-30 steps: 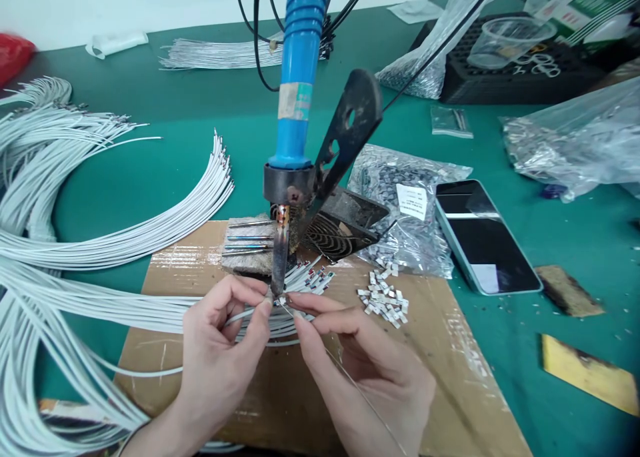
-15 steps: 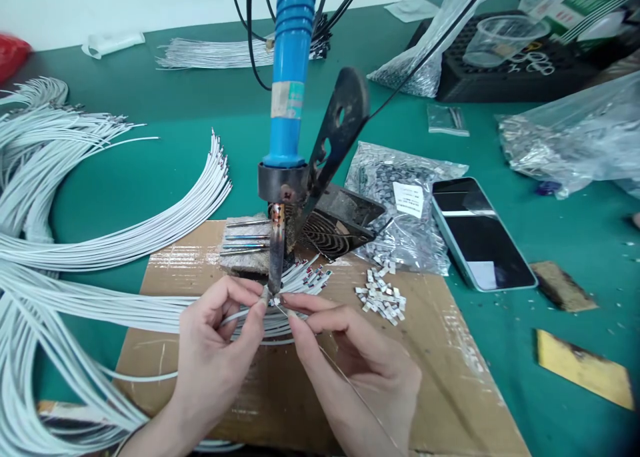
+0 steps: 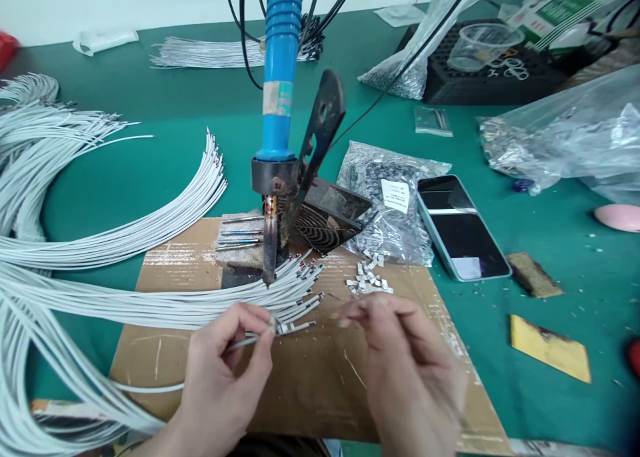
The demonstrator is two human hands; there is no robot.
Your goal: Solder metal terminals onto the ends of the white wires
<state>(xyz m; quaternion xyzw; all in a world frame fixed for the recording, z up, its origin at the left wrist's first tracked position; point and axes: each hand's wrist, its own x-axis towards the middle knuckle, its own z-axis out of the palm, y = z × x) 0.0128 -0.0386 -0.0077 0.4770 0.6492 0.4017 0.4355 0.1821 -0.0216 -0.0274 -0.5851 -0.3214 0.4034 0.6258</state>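
- Brown cardboard (image 3: 310,403), flat and scuffed with pale shiny streaks, lies beneath the work.
- Left hand (image 3: 227,357): thumb and forefinger pinch a slim, smooth white cable (image 3: 300,327) just behind its dark-tipped end, which points right over the cardboard.
- Right hand (image 3: 407,357): apart from that cable, fingers curled with the tips drawn together; motion blur hides whether anything is between them.
- Just beyond the held cable, a white cable bundle (image 3: 175,307) sweeps in from the left, its ends fanned out.
- Small, blocky, whitish pieces (image 3: 369,280) are heaped on the cardboard beyond the right hand.
- A soldering iron (image 3: 277,133) hangs nearly upright, ribbed blue plastic above, scorched metal below, its tip over the bundle and clear of both hands.
- Beside it, a black perforated bracket (image 3: 320,123) slants across part of a fan (image 3: 320,230) with a ringed wire guard.
- To the left, thin metal rods lie on a rough grey block (image 3: 240,260).
- Farther right, a crinkled clear bag (image 3: 385,237) touches a glossy phone (image 3: 465,230).
- Toward the back, a clear plastic cup (image 3: 470,50) sits on a black tray (image 3: 480,87) pitted with holes.
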